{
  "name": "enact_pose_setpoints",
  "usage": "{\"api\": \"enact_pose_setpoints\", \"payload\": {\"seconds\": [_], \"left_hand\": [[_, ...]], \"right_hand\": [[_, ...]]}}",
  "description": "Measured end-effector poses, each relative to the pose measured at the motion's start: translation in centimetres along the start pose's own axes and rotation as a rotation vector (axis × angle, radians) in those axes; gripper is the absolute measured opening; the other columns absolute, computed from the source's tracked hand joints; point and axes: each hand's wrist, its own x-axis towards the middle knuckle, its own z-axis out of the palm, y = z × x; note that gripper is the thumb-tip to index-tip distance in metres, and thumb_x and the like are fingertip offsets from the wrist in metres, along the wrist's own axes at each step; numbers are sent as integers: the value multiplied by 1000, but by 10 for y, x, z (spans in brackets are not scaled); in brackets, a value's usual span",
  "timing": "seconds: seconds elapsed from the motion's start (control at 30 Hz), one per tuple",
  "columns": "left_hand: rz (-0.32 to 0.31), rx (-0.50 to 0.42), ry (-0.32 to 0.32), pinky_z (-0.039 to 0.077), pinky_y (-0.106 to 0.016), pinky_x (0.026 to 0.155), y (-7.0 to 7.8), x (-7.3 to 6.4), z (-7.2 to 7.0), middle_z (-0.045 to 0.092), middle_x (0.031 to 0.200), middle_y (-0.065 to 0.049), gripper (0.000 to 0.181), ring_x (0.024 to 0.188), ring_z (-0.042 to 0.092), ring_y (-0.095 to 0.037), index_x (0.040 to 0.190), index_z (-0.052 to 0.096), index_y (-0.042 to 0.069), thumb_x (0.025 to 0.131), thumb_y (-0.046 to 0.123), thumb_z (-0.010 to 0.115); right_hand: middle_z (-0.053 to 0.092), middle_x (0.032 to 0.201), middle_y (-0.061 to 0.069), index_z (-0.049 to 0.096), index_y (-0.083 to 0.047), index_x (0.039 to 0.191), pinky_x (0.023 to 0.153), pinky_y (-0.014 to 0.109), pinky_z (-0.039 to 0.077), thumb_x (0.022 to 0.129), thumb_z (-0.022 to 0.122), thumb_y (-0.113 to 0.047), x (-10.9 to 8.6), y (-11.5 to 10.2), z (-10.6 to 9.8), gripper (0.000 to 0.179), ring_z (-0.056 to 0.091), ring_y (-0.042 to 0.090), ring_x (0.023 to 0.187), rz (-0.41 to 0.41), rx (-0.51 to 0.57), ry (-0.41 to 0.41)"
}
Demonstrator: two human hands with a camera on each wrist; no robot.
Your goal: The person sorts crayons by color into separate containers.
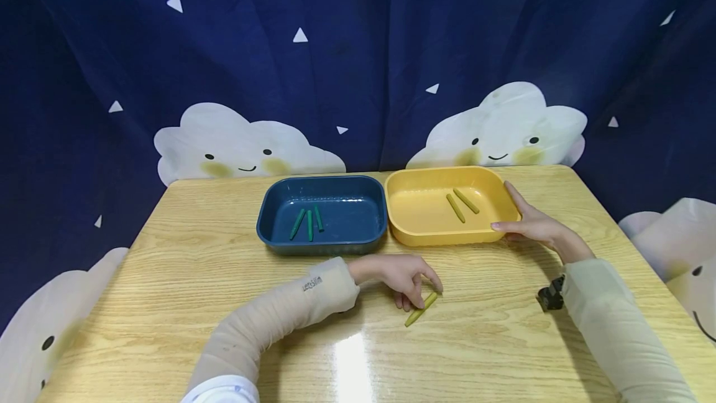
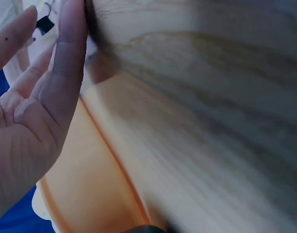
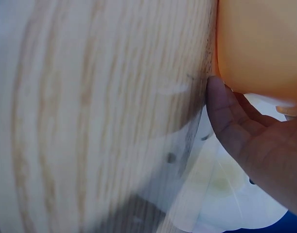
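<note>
A short yellow crayon-like stick (image 1: pixel 416 316) lies aslant on the table. Over its far end is my left hand (image 1: pixel 399 275), fingertips pointing down right at the stick, thumb and index finger apart. The left wrist view shows this hand (image 2: pixel 36 102) with fingers stretched out, and the stick is hidden there. My right hand (image 1: pixel 534 226) grips the right end of the yellow tray (image 1: pixel 431 239), thumb over the front corner of its rim. In the right wrist view its fingers (image 3: pixel 226 111) lie against the tray's outer wall (image 3: pixel 260 48). Two yellow sticks (image 1: pixel 461 205) rest inside that tray.
A dark blue tray (image 1: pixel 321 247) stands just left of the yellow one, with three green sticks (image 1: pixel 310 226) in it. Beside the right sleeve shows a small black object (image 1: pixel 550 296). Behind the wooden table (image 1: pixel 196 254) hangs a dark blue curtain (image 1: pixel 358 61) with clouds.
</note>
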Motion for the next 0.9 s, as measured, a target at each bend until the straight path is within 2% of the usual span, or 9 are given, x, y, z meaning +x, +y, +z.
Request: {"api": "enact_pose_setpoints", "payload": {"seconds": [0.1, 0.23, 0.5, 0.63, 0.7, 0.9], "left_hand": [[-43, 42, 9, 51, -31, 50, 0, 0, 2, 62, 61, -14, 44, 49, 60, -19, 125, 54, 7, 82, 0, 65], [-64, 59, 43, 51, -31, 48, 0, 2, 4, 63, 60, -13, 41, 49, 60, -20, 120, 57, 9, 81, 1, 67], [-73, 174, 120, 49, -29, 43, 4, 3, 11, 60, 54, -11, 31, 43, 57, -20, 105, 58, 10, 78, 3, 71], [-82, 202, 135, 49, -28, 43, 5, 3, 13, 60, 54, -9, 29, 43, 57, -19, 100, 57, 11, 76, 3, 72], [-67, 212, 131, 48, -27, 43, 5, 3, 13, 59, 54, -8, 30, 43, 57, -18, 99, 57, 11, 76, 2, 73], [97, 392, 146, 45, -15, 54, 1, 5, 14, 58, 54, 1, 29, 46, 52, -6, 97, 62, 10, 72, 4, 76]], "right_hand": [[-19, 145, 27, -26, -19, 140, 71, 23, 46, 83, 66, -23, 1, 1, 0, 108, 20, 43, 120, -1, 4, -4], [-19, 145, 27, -26, -19, 140, 72, 21, 44, 83, 67, -24, 0, 1, 0, 109, 17, 43, 122, 0, -1, -4], [-18, 145, 28, -26, -18, 140, 74, 20, 42, 84, 66, -24, 2, 2, -1, 107, 18, 43, 121, 2, -33, -2], [-17, 144, 29, -26, -18, 140, 74, 23, 44, 84, 65, -23, 2, 3, -1, 107, 20, 43, 120, 4, -25, -2], [-17, 144, 29, -26, -18, 140, 74, 26, 45, 84, 65, -22, 2, 2, -1, 107, 21, 43, 120, 4, -20, -1], [-17, 144, 29, -26, -18, 140, 73, 26, 46, 84, 66, -23, 1, 0, 0, 108, 22, 43, 119, 5, -12, -3]]}}
